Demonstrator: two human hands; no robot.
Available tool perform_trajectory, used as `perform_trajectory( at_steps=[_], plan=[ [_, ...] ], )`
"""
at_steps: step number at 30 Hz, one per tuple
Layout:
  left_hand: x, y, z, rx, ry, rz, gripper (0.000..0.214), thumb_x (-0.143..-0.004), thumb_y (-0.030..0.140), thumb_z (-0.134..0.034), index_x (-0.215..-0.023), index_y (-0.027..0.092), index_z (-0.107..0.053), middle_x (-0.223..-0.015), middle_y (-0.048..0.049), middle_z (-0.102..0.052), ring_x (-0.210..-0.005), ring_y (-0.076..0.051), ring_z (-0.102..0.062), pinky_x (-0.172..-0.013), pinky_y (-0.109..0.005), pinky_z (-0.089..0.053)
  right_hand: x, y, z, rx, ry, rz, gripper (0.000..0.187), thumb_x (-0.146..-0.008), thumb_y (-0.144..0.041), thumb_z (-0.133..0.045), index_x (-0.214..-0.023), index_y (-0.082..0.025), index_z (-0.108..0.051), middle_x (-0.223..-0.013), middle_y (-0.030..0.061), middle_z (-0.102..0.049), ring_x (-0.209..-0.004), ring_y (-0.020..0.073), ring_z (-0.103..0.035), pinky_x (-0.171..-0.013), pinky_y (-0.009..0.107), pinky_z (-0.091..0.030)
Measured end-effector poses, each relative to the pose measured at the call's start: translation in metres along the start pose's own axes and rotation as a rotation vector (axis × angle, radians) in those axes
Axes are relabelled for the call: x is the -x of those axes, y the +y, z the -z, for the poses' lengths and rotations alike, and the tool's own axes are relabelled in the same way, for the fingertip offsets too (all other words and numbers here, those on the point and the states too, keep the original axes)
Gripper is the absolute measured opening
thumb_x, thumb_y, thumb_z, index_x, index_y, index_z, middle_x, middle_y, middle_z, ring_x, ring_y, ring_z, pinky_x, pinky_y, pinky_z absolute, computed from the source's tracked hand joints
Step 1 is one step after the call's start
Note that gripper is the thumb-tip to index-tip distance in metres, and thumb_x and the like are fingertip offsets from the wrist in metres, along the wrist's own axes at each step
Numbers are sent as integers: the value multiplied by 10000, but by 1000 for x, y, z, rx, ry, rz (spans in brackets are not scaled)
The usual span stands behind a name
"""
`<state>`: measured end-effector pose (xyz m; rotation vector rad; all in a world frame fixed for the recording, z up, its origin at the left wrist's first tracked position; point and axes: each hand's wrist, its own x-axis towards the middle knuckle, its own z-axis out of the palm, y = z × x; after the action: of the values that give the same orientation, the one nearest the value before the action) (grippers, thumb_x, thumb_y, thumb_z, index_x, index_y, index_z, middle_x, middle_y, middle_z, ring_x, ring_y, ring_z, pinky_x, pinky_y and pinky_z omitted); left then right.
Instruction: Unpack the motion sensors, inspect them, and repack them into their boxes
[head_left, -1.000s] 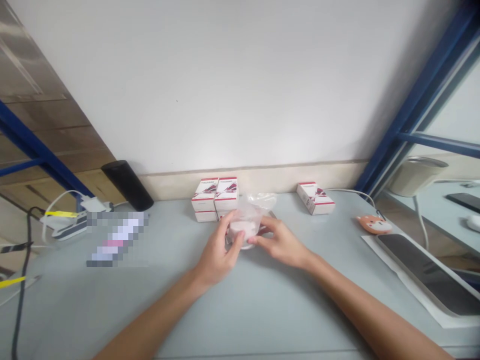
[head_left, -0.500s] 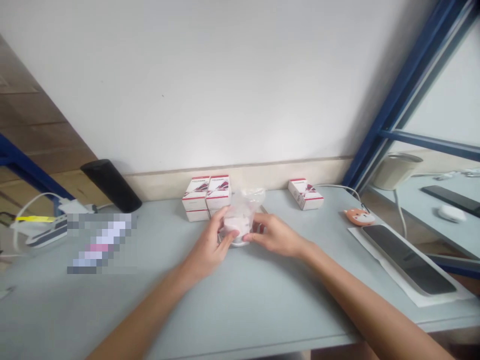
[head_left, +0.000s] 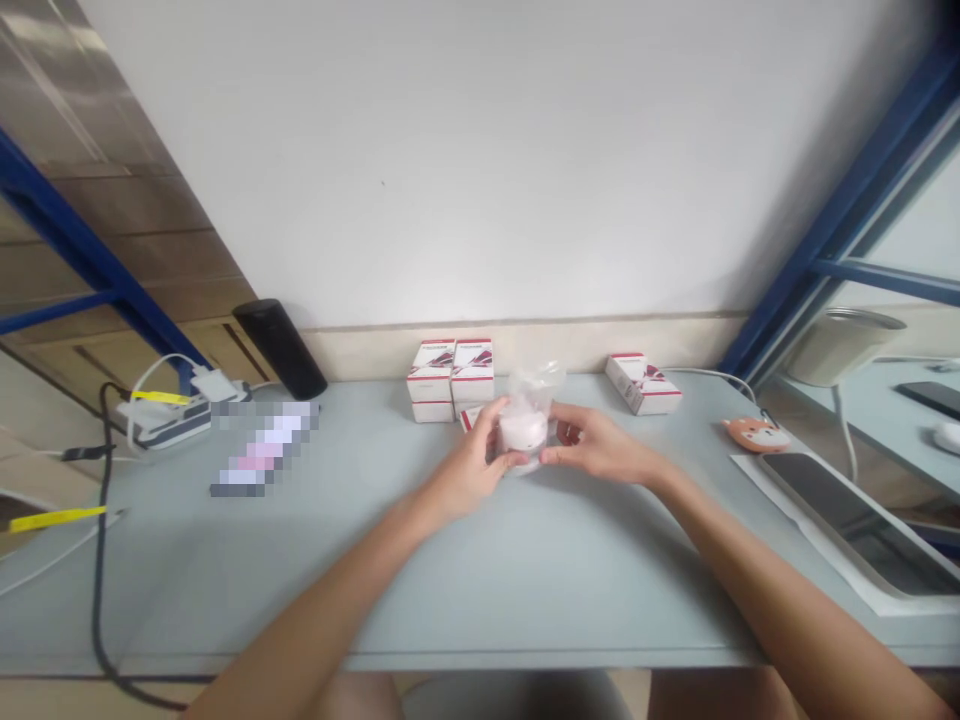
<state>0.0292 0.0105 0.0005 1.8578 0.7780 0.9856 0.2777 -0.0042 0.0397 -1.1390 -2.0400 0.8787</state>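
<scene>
Both my hands meet over the middle of the grey-blue table (head_left: 525, 570). My left hand (head_left: 472, 455) grips a clear plastic bag (head_left: 525, 410) from the left, and my right hand (head_left: 592, 445) holds it from the right. Inside the bag is a pale pink round object (head_left: 523, 430), partly hidden by my fingers and the crumpled plastic. Just behind my left hand stand two white boxes with red trim (head_left: 451, 380). A small box (head_left: 469, 419) lies mostly hidden behind that hand.
A third white box (head_left: 643, 384) lies to the right. A black cylinder (head_left: 280, 349) and a power strip (head_left: 172, 420) with cables sit at the left. An orange fox-shaped item (head_left: 756, 435) and a dark tablet (head_left: 855, 530) on white paper lie at the right.
The whole view has shifted as my head moved, showing more of the table's front edge. My hands and the bag sit slightly further right of the boxes.
</scene>
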Motion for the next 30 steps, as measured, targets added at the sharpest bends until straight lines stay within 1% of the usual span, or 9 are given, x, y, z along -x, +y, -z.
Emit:
perform_trajectory(
  at_steps=[3, 6, 10, 13, 16, 19, 23, 27, 30],
  plan=[
    [2, -2, -4, -27, 1, 3, 743, -957, 421, -711, -1583, 320, -324, -1539, -156, -522, -1316, -296, -619, -1104, -481, -512, -1, 0, -1, -2, 4, 8, 413, -887, -505, -742, -1172, -205, -750, -988, 36, -721, -797, 181, -544, -710, 307, -435],
    [1, -2, -7, 9, 1, -1, 777, -948, 424, -724, -1587, 317, -296, -1493, -157, -560, -1266, -288, -651, -1074, -477, -534, -2, 4, -5, 28, 12, 7, 376, -902, -494, -719, -1121, -190, -750, -928, 30, -709, -776, 178, -537, -702, 307, -432],
    [-1, -2, -9, 104, 13, 20, 918, -902, 412, -785, -1614, 321, -213, -1413, -154, -625, -1169, -272, -705, -1007, -461, -579, -2, 11, -12, 76, 39, 9, 367, -925, -486, -692, -1148, -197, -730, -894, 12, -681, -742, 168, -514, -686, 302, -417],
    [-2, -4, -11, 186, 29, 28, 1027, -867, 380, -827, -1640, 342, -151, -1440, -167, -615, -1176, -274, -710, -983, -444, -596, -2, 17, -18, 137, 93, 49, 374, -941, -476, -671, -1184, -195, -706, -825, -2, -638, -697, 161, -485, -649, 293, -388],
    [-3, -4, -13, 247, 28, 39, 1060, -852, 355, -844, -1647, 355, -143, -1459, -162, -611, -1217, -282, -700, -997, -444, -597, -1, 20, -21, 169, 114, 82, 374, -945, -497, -662, -1157, -190, -686, -791, -5, -615, -671, 158, -469, -637, 295, -382],
    [-3, -2, -15, 240, 13, 61, 958, -853, 358, -842, -1615, 320, -262, -1390, -137, -663, -1211, -287, -706, -1015, -448, -593, -1, 22, -23, 188, 132, 87, 368, -939, -543, -661, -1052, -193, -680, -763, -4, -597, -657, 159, -459, -634, 303, -375],
    [-4, 5, -17, 223, 6, 40, 676, -876, 379, -820, -1456, 250, -498, -1313, -117, -710, -1203, -288, -714, -1036, -424, -582, 0, 25, -30, 132, 216, 133, 404, -957, -565, -628, -1103, -192, -674, -819, 22, -616, -670, 170, -467, -627, 317, -377],
    [-2, 7, -18, 186, 34, 45, 626, -877, 407, -817, -1411, 245, -533, -1277, -109, -730, -1187, -289, -722, -1017, -417, -588, 0, 28, -37, 94, 248, 163, 419, -968, -588, -602, -1111, -200, -666, -820, 24, -600, -663, 170, -454, -615, 323, -380],
    [-1, 4, -18, 193, 34, 61, 626, -884, 413, -810, -1413, 251, -516, -1277, -106, -729, -1187, -286, -719, -1016, -416, -585, 0, 30, -40, 123, 279, 176, 385, -971, -586, -602, -1020, -207, -643, -776, 11, -553, -647, 168, -450, -610, 326, -375]
  ],
)
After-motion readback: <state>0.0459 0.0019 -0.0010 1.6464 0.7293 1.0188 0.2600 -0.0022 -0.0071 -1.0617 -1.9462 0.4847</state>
